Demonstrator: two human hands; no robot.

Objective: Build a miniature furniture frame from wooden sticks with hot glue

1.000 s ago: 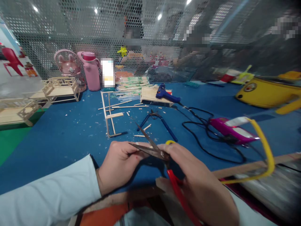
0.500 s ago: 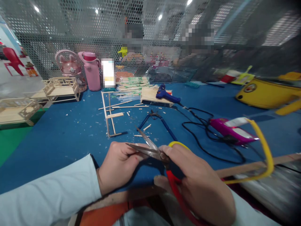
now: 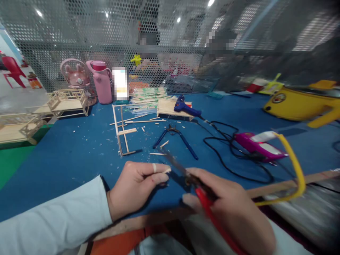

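Our left hand (image 3: 136,187) has thumb and index finger pressed together, pinching a small pale piece (image 3: 168,170) whose end pokes out past the fingertips; a white band (image 3: 154,168) circles the index finger. Over to our right hand (image 3: 231,207), and the fingers are wrapped around the red-handled scissors (image 3: 205,200), metal pointing up and away, close beside that pale piece but apart from it! The blades are blurred, so we can't tell how far they are spread.

Straight ahead of the 2 hands, on the blue desk (image 3: 77,152), lie the blue-handled pliers (image 3: 186,144), legs splayed towards us, with thin offcuts (image 3: 158,154) nearby. Beyond the left hand we have a frame of thin sticks (image 3: 127,131), and farther out a heap of sticks (image 3: 148,95) before the mesh panel (image 3: 87,28). Past the pliers, a blue glue gun (image 3: 187,107) rests on a wooden model (image 3: 164,107). To the right hand's right, we spot a magenta device (image 3: 261,148) with a red glow and, beside it, a yellow strap (image 3: 301,182).

On to the lettering! Well beyond the left hand, a phone-like screen (image 3: 120,83) next to a pink bottle (image 3: 103,85) is pixelated, unreadable to us; far beyond the right hand, a yellow container (image 3: 297,102) wears a round badge (image 3: 279,98), too small for us to make out.
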